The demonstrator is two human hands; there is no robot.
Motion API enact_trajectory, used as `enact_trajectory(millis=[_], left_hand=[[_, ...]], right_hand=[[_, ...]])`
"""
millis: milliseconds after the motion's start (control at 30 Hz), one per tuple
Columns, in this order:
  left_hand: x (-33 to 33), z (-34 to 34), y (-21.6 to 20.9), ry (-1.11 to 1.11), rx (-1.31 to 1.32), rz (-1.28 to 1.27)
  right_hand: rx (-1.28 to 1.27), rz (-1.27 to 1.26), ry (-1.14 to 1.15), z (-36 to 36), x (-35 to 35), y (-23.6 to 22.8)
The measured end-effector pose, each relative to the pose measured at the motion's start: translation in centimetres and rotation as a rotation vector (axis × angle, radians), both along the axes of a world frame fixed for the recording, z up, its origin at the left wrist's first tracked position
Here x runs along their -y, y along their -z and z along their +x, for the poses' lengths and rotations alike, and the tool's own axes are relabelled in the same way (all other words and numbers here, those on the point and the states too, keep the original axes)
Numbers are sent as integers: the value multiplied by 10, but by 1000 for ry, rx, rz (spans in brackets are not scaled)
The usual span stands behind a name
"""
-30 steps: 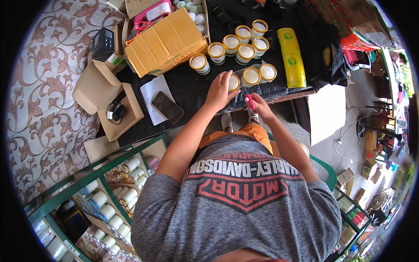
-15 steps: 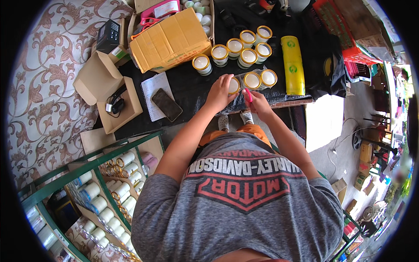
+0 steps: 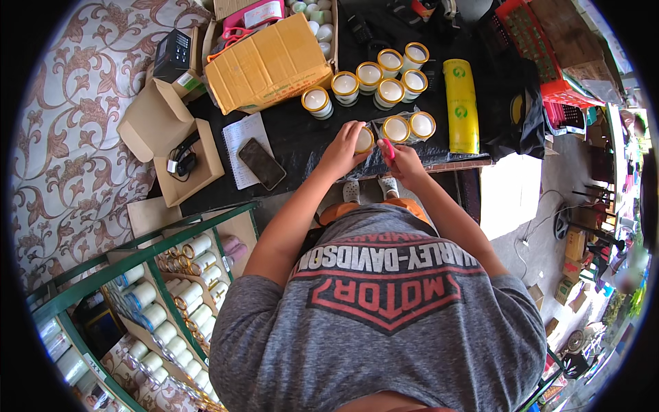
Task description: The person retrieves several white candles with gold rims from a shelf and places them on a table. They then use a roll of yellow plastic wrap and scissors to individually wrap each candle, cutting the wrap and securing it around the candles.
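Note:
My left hand (image 3: 345,150) is closed round the side of a gold-rimmed glass candle (image 3: 365,141) near the table's front edge. In my right hand (image 3: 406,165) is a pair of pink-handled scissors (image 3: 389,148), its blades pointing away from me between that candle and its neighbour. Just to the right, two more gold-rimmed candles, a nearer one (image 3: 396,129) and a farther one (image 3: 422,124), stand side by side in what looks like clear plastic. Farther back several like candles (image 3: 390,91) form a loose group, with a single candle (image 3: 316,101) to their left.
A yellow plastic roll (image 3: 462,110) lies right of the candles. Leftward are a cardboard box (image 3: 268,65), a phone (image 3: 261,165) on a notebook (image 3: 237,137), and an open small box (image 3: 199,185). A green-framed rack (image 3: 154,257) of thread-like white rolls stands at lower left.
The scissors have shifted slightly left, and their blades now show between the candles. My left hand and its candle have moved a little left too.

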State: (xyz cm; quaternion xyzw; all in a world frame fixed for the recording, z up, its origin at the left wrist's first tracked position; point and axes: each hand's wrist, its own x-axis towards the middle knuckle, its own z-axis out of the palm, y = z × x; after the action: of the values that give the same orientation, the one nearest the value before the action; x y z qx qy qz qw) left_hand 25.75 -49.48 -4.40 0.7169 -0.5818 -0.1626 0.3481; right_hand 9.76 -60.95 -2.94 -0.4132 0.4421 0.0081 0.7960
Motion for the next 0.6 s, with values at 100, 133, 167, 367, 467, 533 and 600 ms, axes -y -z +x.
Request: enact_trajectory(millis=[100,133,167,367,467,533,600], left_hand=[[-4,1,-2,20,-8,22],[-4,1,-3,24,-7,33],[-4,0,-2,24,-13,25],[-2,2,-5,0,-40,17],[-1,3,-6,-3,-36,27],[-1,2,-6,12,-33,27],[-2,1,-8,28,-25,35]], right_hand=[[-42,82,-32,-8,-1,-4],[-55,112,-35,-9,-2,-6],[-44,125,-54,-9,-2,-5],[-68,114,-97,0,-3,-7],[-90,21,-85,0,-9,-13],[-74,-9,-65,3,-9,-10],[-80,-40,-64,11,-9,-8]])
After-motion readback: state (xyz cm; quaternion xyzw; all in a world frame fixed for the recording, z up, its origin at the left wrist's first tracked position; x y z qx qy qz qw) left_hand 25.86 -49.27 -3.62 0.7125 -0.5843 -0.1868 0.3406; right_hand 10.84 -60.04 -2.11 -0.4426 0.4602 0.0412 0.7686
